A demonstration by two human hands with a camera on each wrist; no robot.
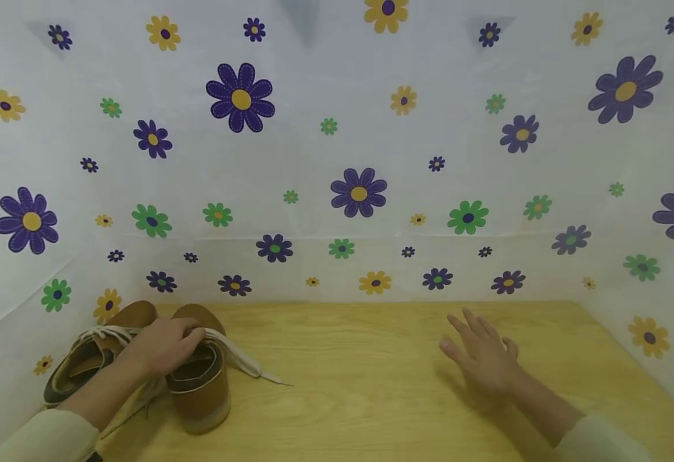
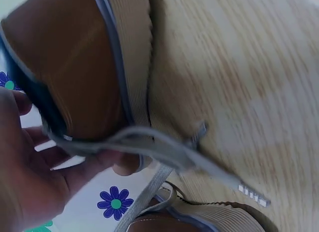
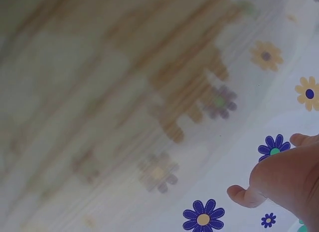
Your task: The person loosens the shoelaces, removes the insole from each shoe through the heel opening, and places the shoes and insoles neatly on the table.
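Observation:
A pair of brown shoes with pale laces stands at the left of the table. My left hand [image 1: 160,346] grips the nearer-to-centre shoe [image 1: 201,405] at its opening, fingers curled by the tongue. A loose lace [image 1: 237,355] trails from it to the right. The left wrist view shows this shoe [image 2: 75,67] large, with the lace across my fingers. The other shoe [image 1: 139,314] stands to its left, its lace tied or looped over the front, partly hidden by my forearm. My right hand [image 1: 483,359] hovers over the table at the right, fingers spread, holding nothing.
The wood-grain table [image 1: 337,378] spreads between my hands. A white sheet [image 1: 302,160] printed with purple, yellow and green flowers rises behind it and along both sides. The right wrist view shows a hand-shaped reflection or shadow over the tabletop.

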